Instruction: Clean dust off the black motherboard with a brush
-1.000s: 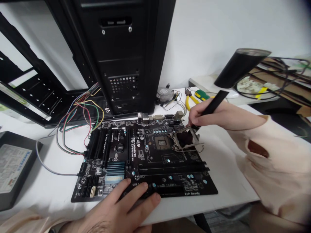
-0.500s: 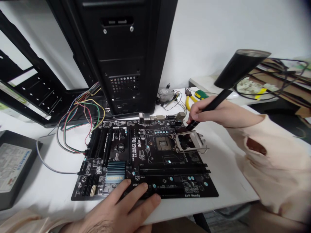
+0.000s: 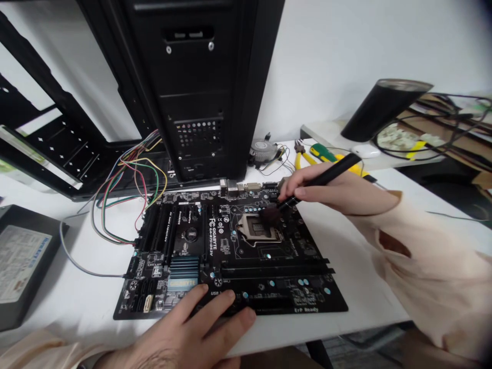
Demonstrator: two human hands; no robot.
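A black motherboard point(image 3: 246, 277) lies flat on the white table. My right hand point(image 3: 326, 189) is closed round a black brush point(image 3: 334, 170), whose dark bristles are at the upper right of the CPU socket. The socket's metal frame point(image 3: 261, 237) lies down around the socket. My left hand point(image 3: 203, 328) rests on the board's near edge, fingers spread, beside the blue heatsink point(image 3: 183, 272). Coloured wires point(image 3: 157, 179) run from the black case to the board's left side.
An open black computer case point(image 3: 203, 92) stands behind the board. A power supply point(image 3: 26, 266) is at the left. Behind my right hand are a fan cooler point(image 3: 263, 150), yellow-handled pliers point(image 3: 303, 158), a green and yellow tool point(image 3: 323, 152) and a black cylinder point(image 3: 384, 110).
My right hand has moved left and slightly down with the brush, bringing its bristles to the socket. The raised metal frame has swung down over the socket. My left hand stays in place.
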